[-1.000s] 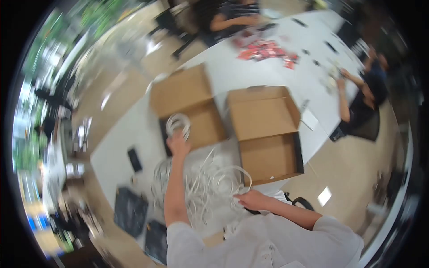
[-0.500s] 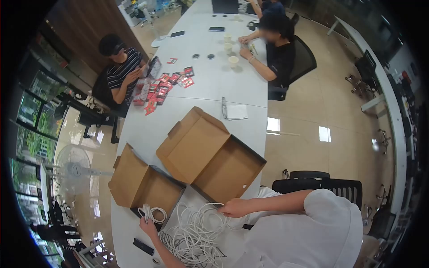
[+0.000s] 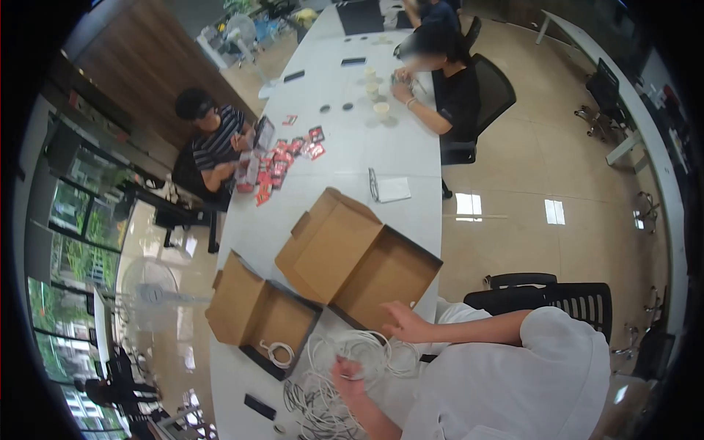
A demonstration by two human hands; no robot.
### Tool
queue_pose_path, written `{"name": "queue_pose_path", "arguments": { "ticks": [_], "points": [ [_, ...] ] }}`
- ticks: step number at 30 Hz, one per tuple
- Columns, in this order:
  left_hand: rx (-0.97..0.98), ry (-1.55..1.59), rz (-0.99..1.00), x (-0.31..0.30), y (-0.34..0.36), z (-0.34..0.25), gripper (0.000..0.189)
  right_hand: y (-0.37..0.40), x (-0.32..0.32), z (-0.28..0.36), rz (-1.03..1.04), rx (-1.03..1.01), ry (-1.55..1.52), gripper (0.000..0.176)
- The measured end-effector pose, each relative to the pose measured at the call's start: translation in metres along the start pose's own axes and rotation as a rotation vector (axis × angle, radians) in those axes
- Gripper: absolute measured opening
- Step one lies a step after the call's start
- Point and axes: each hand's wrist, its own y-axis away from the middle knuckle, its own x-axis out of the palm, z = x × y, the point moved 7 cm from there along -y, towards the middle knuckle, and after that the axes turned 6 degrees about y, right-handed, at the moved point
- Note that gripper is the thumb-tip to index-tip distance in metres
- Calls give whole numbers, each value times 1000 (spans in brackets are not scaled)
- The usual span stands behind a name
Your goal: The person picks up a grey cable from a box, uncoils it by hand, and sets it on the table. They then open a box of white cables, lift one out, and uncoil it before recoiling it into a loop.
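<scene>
Desk [image 3: 352, 147]: left box [image 3: 257, 315] and right box [image 3: 367, 260] side by side. Cable coil [image 3: 279, 353] lies in left box. Cable pile [image 3: 323, 396] on desk before both. Left hand [image 3: 348, 372] over pile, right hand [image 3: 403, 324] at right box's near edge. Notepad [image 3: 389, 189] behind boxes.

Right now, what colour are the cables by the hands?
The cables are white; the head view shows them best.

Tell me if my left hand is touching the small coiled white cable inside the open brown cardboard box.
Apart. The head view shows the small coiled white cable lying in the open brown cardboard box, a clear gap from the left hand.
</scene>
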Motion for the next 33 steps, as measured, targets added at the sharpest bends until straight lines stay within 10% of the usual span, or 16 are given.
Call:
{"name": "queue_pose_path", "arguments": {
  "ticks": [6, 15, 27, 33],
  "points": [
    [-289, 336, 249, 24, 26, 100, 8, 2, -6, -50, 409, 758, -664, 48],
    [-232, 463, 297, 85, 51, 75, 40, 19, 6, 16, 613, 542, -758, 40],
    [205, 336, 92, 56, 62, 92, 36, -23, 15, 26, 731, 267, -675, 26],
    [328, -343, -196, 79, 59, 96, 40, -43, -12, 23, 669, 163, -744, 30]
  ]
}}
